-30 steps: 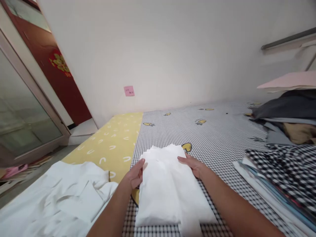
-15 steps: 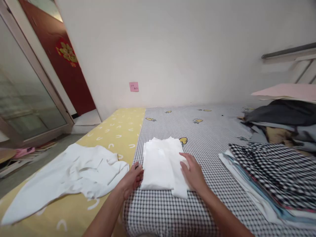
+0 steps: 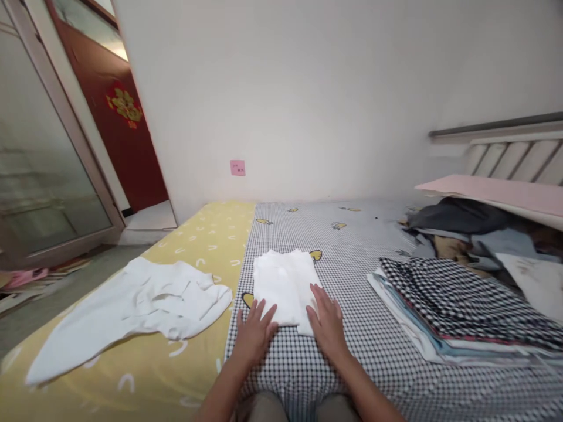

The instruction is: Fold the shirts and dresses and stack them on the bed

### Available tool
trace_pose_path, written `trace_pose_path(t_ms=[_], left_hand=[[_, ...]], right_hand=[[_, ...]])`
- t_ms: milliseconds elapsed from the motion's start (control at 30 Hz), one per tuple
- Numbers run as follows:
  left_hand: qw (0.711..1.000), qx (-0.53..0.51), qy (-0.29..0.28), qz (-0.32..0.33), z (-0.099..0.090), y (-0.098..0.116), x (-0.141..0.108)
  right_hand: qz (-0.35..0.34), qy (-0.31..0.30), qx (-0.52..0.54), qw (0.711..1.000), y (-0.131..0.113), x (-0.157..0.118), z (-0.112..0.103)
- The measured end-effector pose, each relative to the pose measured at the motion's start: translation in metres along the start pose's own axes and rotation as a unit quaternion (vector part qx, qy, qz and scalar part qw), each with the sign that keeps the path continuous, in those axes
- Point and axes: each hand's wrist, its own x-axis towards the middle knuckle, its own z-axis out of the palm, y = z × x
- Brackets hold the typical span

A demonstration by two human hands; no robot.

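A folded white garment (image 3: 281, 287) lies flat on the checked sheet in front of me, one narrow strip sticking out at its near edge. My left hand (image 3: 255, 331) rests with spread fingers on its near left corner. On its near right side lies my right hand (image 3: 326, 322), palm down, fingers apart. Neither hand grips anything. A second white garment (image 3: 153, 299), crumpled and loosely spread, is on the yellow cover to the left, touched by neither hand.
At the right is a stack of folded clothes with a black-and-white checked one (image 3: 466, 299) on top. Behind it sit dark and grey clothes (image 3: 457, 215) under a pink board (image 3: 497, 193). A wall (image 3: 308, 105) bounds the bed's far side.
My left hand has moved from beside the folded garment onto its near left corner. My right hand has slid nearer to me along the right side. The camera view has shifted.
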Motion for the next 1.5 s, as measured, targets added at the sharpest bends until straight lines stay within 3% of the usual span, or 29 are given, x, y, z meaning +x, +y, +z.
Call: trace_pose_path(t_ms=[67,167,333,400,633,767,867,967,1067,1200,1333,1400,1500], left_hand=[[0.999,0.008,-0.039,-0.002,0.013,-0.014,-0.004],[0.999,0.018,-0.02,0.016,0.024,-0.025,-0.009],[1.0,0.005,0.018,0.005,0.023,-0.021,-0.014],[1.0,-0.007,0.024,0.005,0.023,-0.02,-0.015],[0.999,-0.034,0.039,0.004,0.028,-0.021,-0.016],[0.996,-0.077,0.044,0.001,0.03,-0.022,-0.016],[0.978,-0.186,0.085,-0.048,0.034,-0.027,-0.012],[0.902,-0.36,0.18,-0.159,0.035,-0.031,-0.008],[0.791,-0.531,0.185,-0.241,0.03,-0.025,-0.016],[0.655,-0.703,0.13,-0.247,0.025,-0.001,-0.047],[0.501,-0.832,0.115,-0.209,0.039,0.021,-0.081],[0.468,-0.862,0.088,-0.176,0.054,0.026,-0.095],[0.459,-0.879,0.001,-0.128,0.076,0.036,-0.113]], right_hand=[[-0.004,0.008,-0.026,1.0,-0.001,0.002,-0.008],[-0.042,-0.02,-0.077,0.996,-0.014,0.002,-0.013],[-0.087,-0.178,-0.169,0.966,-0.047,0.003,0.0],[-0.094,-0.211,-0.194,0.953,-0.056,0.004,0.011],[-0.064,-0.2,-0.218,0.953,-0.06,0.014,0.045],[-0.054,-0.22,-0.199,0.954,-0.057,0.021,0.047],[-0.027,-0.235,-0.099,0.967,-0.057,0.032,0.038],[-0.007,-0.251,0.017,0.968,-0.057,0.052,0.019],[0.003,-0.28,0.092,0.956,-0.054,0.075,-0.007],[0.067,-0.327,0.236,0.913,-0.047,0.079,-0.038],[0.121,-0.331,0.37,0.859,-0.043,0.047,-0.069],[0.143,-0.32,0.427,0.834,-0.041,0.029,-0.088],[0.202,-0.291,0.537,0.766,-0.037,0.008,-0.124]])
